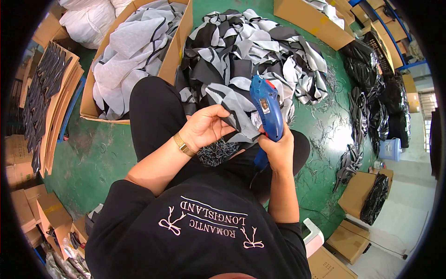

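My left hand (209,124) is closed, pinching a grey-and-black fabric piece (237,111) between thumb and fingers over my lap. My right hand (278,149) is wrapped round a blue handheld power tool (267,107) with a red part near its upper end. It looks like electric scissors; its blade is hidden. The fabric's right corner reaches the tool and my right thumb; whether they touch is unclear. Below my left hand lies a bunch of thin dark trimmings (216,154) in my lap.
A big heap of grey, white and black fabric pieces (241,65) covers the floor ahead. A carton (175,51) full of grey fabric stands at the left. Another carton (320,28) is at the far right. Black plastic bags (364,79) line the right side, and loose trimmings litter the green floor (325,139).
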### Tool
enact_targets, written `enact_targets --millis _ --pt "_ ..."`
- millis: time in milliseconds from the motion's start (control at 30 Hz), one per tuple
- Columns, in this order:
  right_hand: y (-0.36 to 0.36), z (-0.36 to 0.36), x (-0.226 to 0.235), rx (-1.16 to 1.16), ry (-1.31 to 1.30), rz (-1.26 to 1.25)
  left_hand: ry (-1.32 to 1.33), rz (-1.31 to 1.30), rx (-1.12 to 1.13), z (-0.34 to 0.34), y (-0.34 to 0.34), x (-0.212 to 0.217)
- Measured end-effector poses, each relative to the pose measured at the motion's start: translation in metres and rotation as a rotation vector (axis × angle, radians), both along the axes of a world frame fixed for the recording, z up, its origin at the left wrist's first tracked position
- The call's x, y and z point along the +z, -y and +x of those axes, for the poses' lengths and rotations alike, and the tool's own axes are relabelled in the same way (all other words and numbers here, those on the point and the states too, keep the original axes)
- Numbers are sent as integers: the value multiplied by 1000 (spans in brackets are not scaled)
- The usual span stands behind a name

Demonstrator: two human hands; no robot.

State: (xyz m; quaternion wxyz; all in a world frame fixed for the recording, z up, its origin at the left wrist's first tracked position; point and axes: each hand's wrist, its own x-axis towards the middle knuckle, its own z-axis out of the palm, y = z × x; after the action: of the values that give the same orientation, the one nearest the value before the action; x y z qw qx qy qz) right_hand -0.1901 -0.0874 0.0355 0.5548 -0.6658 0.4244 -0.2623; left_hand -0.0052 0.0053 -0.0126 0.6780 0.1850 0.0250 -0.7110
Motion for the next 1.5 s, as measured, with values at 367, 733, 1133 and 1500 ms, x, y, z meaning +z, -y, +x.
enact_targets --millis 367,733,1133,1500 --pt "-1 -3 -3 7 -42 -35 -177 -133 46 0 2 12" --pt "-6 6 1 95 -3 -55 73 -46 101 -4 3 19" --pt "5 -37 4 173 143 406 509 83 329 3 5 21" --pt "-13 -44 -4 171 70 525 764 13 330 -5 10 22"
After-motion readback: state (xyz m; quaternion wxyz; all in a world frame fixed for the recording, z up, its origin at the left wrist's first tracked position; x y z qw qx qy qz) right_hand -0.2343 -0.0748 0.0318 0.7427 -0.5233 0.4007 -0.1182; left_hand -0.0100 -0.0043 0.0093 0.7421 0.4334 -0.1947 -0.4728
